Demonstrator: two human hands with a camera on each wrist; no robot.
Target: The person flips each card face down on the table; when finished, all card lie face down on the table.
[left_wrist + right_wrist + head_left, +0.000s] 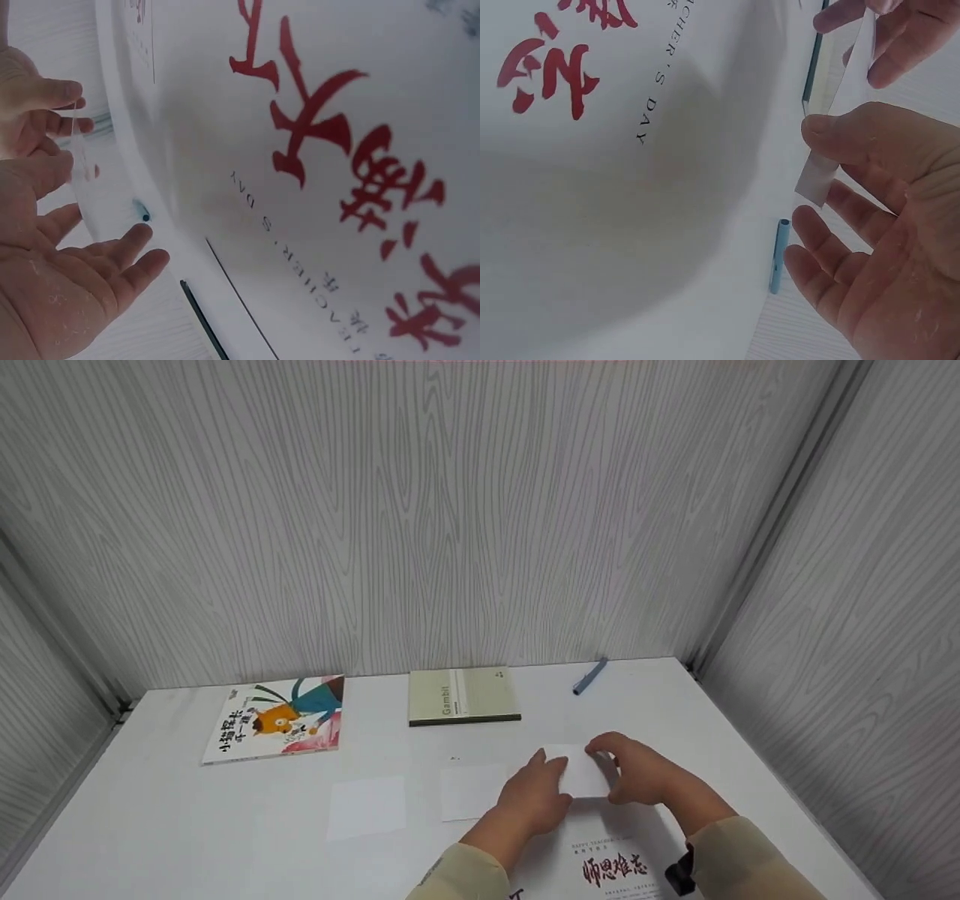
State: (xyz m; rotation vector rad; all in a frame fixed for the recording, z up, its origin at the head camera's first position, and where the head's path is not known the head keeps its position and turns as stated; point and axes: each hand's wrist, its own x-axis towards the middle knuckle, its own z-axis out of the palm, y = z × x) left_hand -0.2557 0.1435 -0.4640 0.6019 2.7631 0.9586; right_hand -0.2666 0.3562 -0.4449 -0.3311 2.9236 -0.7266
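Together, both hands are holding a small white card just above the table: the left hand is pinching its near-left edge between thumb and fingers, while the right hand is curling round its far-right edge, thumb pressing on top. Directly beneath the grip a large white sheet with red calligraphy is lying, reaching back toward the person. Just left of the grip a blank white card is lying flat on the white table, and another white card is sitting further left. Beyond the grip, a pale green notebook is resting toward the back wall, with a blue pen off to the far right and a picture book with an orange fox well away to the far left.
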